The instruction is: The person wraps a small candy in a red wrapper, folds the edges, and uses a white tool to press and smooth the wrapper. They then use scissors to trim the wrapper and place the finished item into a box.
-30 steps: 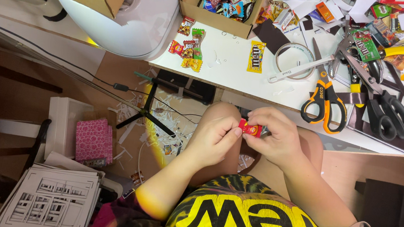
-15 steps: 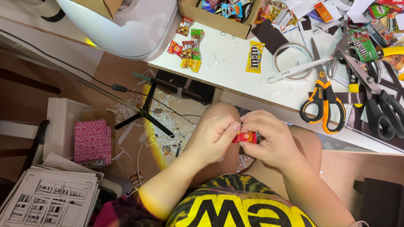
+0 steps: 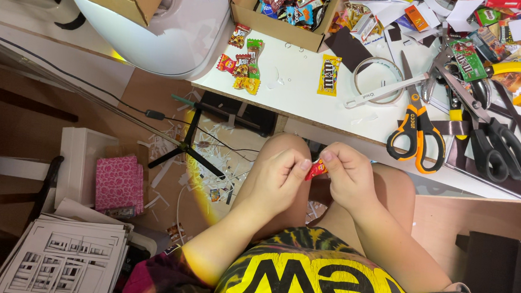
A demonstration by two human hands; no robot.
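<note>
— Where is the little red candy packet (image 3: 315, 169)?

— Over the lap, below the white table (image 3: 303, 93) edge. The left hand (image 3: 276, 179) and right hand (image 3: 348, 180) each pinch one end (fingers closed tight on it).

— How do you open it well?

— Probably hold both ends firm and pull slowly.

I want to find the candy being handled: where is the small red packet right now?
In the head view, the small red packet is pinched between the left hand and right hand, above the knees, just below the white table edge.
</note>
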